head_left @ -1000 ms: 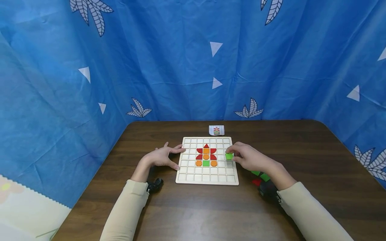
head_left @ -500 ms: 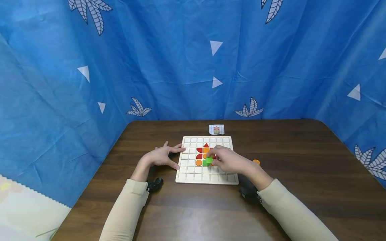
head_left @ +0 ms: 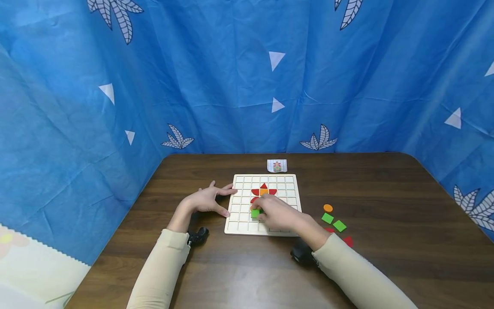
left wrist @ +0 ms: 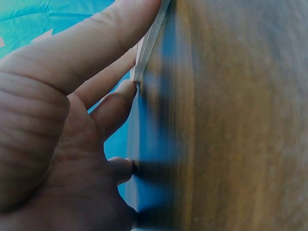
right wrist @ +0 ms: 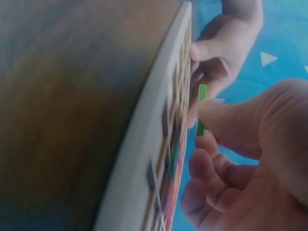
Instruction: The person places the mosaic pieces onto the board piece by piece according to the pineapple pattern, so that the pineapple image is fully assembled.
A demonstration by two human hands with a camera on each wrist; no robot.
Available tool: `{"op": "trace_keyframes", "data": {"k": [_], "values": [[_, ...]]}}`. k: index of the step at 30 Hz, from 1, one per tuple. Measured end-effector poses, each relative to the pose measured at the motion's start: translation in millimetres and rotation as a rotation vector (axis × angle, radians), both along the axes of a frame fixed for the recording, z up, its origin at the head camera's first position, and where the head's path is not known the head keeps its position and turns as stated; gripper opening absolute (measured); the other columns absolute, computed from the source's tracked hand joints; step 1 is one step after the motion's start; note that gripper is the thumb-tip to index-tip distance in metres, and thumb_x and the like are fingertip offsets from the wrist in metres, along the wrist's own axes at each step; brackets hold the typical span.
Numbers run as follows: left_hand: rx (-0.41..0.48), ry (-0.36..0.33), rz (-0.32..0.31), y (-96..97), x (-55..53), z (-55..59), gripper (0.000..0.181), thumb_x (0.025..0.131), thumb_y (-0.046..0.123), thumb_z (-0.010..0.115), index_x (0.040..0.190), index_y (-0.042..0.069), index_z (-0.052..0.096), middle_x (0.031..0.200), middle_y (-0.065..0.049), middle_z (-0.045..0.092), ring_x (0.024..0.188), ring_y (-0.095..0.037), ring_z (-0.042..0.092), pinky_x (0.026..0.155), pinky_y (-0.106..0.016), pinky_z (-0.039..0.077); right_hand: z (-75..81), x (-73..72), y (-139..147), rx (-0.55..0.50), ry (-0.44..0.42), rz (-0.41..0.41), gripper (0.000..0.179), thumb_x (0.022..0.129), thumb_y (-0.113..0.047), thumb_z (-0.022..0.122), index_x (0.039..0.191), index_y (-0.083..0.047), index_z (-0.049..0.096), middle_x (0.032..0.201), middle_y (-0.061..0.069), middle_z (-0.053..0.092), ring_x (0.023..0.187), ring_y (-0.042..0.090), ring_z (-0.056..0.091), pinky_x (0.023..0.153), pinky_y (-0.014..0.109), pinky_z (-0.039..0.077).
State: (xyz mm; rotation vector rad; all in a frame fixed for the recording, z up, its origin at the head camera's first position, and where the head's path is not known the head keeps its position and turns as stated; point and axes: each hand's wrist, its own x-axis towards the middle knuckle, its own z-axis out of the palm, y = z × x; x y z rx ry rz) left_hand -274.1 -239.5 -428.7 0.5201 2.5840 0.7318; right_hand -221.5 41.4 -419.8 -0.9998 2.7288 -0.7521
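A white grid board (head_left: 241, 228) lies on the table with red and orange pieces forming a figure in its squares. Between thumb and fingers my right hand (head_left: 275, 212) pinches a green square tile (head_left: 255, 213), held just above the lower middle of the board; in the right wrist view the tile (right wrist: 201, 110) appears edge-on, apart from the surface. That hand hides part of the figure. My left hand (head_left: 206, 201) rests at the board's left edge, fingers spread, thumb and a fingertip touching the rim, as the left wrist view shows with the board's edge (left wrist: 151, 43).
Right of the board lie an orange disc (head_left: 328, 208), two green squares (head_left: 339, 225) and red pieces (head_left: 348, 241), partly behind my right forearm. A small printed card (head_left: 277, 166) with a coloured figure sits beyond the board. A blue curtain (head_left: 231, 86) hangs behind the table.
My right hand has carried the green tile leftward from the board's right side to its lower middle. The loose pieces at right have come into view. The left hand stays put.
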Motion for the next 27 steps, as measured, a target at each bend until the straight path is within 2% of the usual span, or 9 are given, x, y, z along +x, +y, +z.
{"op": "trace_keyframes", "data": {"k": [4,7,14,20,27], "values": [[0.001,0.003,-0.005,-0.5,0.0,-0.9,0.086,0.078,0.043,0.089,0.154,0.033,0.049,0.171,0.007,0.026,0.158,-0.049,-0.01,0.112,-0.085,-0.006,-6.2,0.9,-3.5,0.01,0.073,0.032,0.025,0.091,-0.002,0.074,0.115,-0.003,0.074,0.106,0.004,0.072,0.096,0.016,0.06,0.088,0.037,0.054],[-0.001,0.004,-0.01,-0.8,-0.3,-1.6,0.087,0.078,0.043,0.089,0.154,0.034,0.049,0.171,0.007,0.026,0.158,-0.049,-0.011,0.111,-0.085,-0.006,-9.1,0.7,-4.7,0.017,0.093,0.025,0.026,0.089,-0.001,0.074,0.114,-0.003,0.075,0.104,0.003,0.073,0.093,0.015,0.059,0.084,0.035,0.054],[-0.018,0.005,-0.021,-0.2,-1.0,-0.1,0.087,0.078,0.045,0.089,0.154,0.035,0.049,0.171,0.007,0.027,0.158,-0.05,-0.008,0.112,-0.085,-0.003,-10.0,-0.3,-4.9,0.011,0.089,0.011,0.022,0.088,-0.001,0.072,0.108,-0.008,0.078,0.1,-0.001,0.074,0.094,0.014,0.061,0.087,0.036,0.054],[-0.02,-0.001,-0.016,-0.5,-1.2,0.5,0.087,0.078,0.045,0.088,0.154,0.036,0.048,0.171,0.007,0.026,0.158,-0.049,-0.009,0.112,-0.084,-0.004,-10.4,-1.8,-3.8,-0.024,0.088,0.021,0.016,0.087,-0.003,0.075,0.1,-0.01,0.079,0.093,-0.002,0.073,0.089,0.014,0.061,0.083,0.036,0.053],[-0.021,-0.002,-0.011,-0.3,-1.3,0.2,0.087,0.078,0.046,0.088,0.154,0.036,0.048,0.171,0.007,0.026,0.158,-0.049,-0.008,0.112,-0.085,-0.003,-9.9,-3.5,3.3,-0.037,0.054,0.05,0.018,0.09,-0.006,0.076,0.106,-0.012,0.081,0.102,-0.002,0.074,0.092,0.012,0.062,0.081,0.031,0.053]]}}
